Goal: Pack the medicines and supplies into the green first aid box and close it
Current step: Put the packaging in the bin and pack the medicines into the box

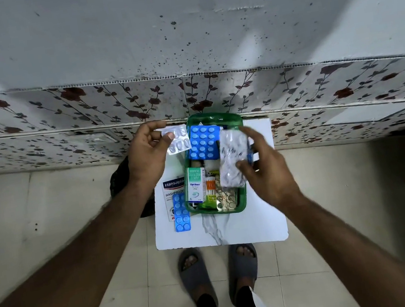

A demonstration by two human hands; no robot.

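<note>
The green first aid box point(242, 200) lies open on a small white table point(256, 224). Inside it are a blue blister pack point(203, 141), a green-and-white Optibex carton point(196, 185), an orange-capped item point(211, 185) and a gold tablet strip point(226, 199). My left hand point(147, 157) holds a silver blister strip point(177, 140) just left of the box. Over the box's right side, my right hand point(265, 169) grips a silver foil tablet pack point(232, 160). A Hansaplast box point(172, 188) and a second blue blister strip point(181, 213) lie on the table left of the box.
The table stands against a floral-patterned wall panel point(108, 107). A dark object point(118, 179) sits on the floor left of the table, partly behind my left arm. My feet in grey sandals point(218, 268) are on the tiled floor in front of the table.
</note>
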